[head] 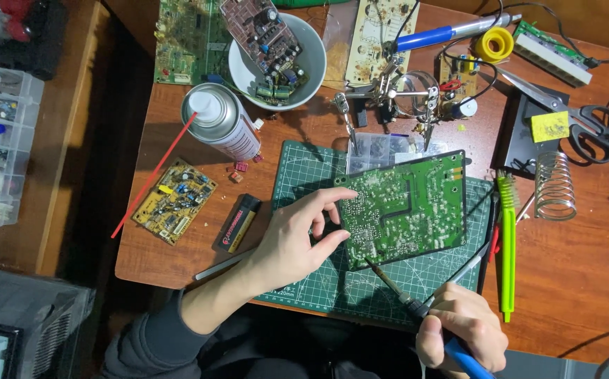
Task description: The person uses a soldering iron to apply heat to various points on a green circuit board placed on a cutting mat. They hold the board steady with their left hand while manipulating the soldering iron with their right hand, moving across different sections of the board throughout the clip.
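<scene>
The green circuit board (404, 208) is held solder side up over the cutting mat (304, 175), right of the frame centre. Its left edge is gripped by the left hand (297, 242), thumb below and fingers curled over the top corner. The soldering iron (417, 305) is clasped in the right hand (462, 330) at the lower right of the frame, the fingers closed around the blue handle. The tip is set against the lower left edge of the board; contact with a particular joint cannot be confirmed at this size.

Work on the board is judged to be in progress. No smoke, fresh solder or removed part can be made out, so the number of joints already treated cannot be told. Most of the board's solder side appears undisturbed.

The following items are laid out on the wooden counter (578, 281):
- A spray can (222, 121) with a red straw, upper left of the mat.
- A white bowl (276, 60) holding a small board, at the top centre.
- A yellow circuit board (175, 200), left of the mat.
- A black lighter (238, 223), just beside the mat's left edge.
- A green brush (506, 238), right of the mat.
- A coiled iron stand (556, 184) and scissors (585, 123), at the upper right.
- A helping-hand clamp (396, 91), above the board.
</scene>
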